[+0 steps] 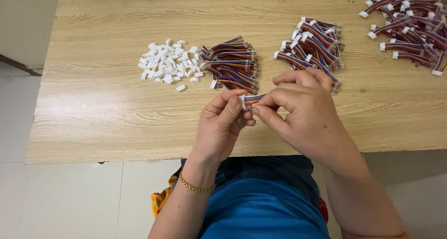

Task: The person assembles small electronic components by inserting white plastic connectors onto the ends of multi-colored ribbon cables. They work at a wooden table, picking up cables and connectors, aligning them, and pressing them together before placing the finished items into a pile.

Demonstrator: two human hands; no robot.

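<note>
Hands meet above the near edge of a pale wood-grain worktop, both closed on one short wire harness, a ribbon of multicoloured leads with a small white connector at its left end. Left hand has its fingers pinched round the connector end; a gold chain bracelet sits on that wrist. Right hand has its fingers pinched on the leads just right of the connector, the remaining fingers curled over the top. No bin, tray or box is in view; all stock lies loose on the worktop in heaps. Beyond and left of the left fingers lies a pile of loose white connector housings, touching at its right a heap of harnesses that sits just beyond the held piece. Beyond the right fingers lies a second heap of harnesses with white ends, its nearest pieces partly hidden by the right hand. Far right and well apart lies a third, larger heap, cut by the picture's edge. Below the hands, blue clothing shows over a pale tiled floor.
</note>
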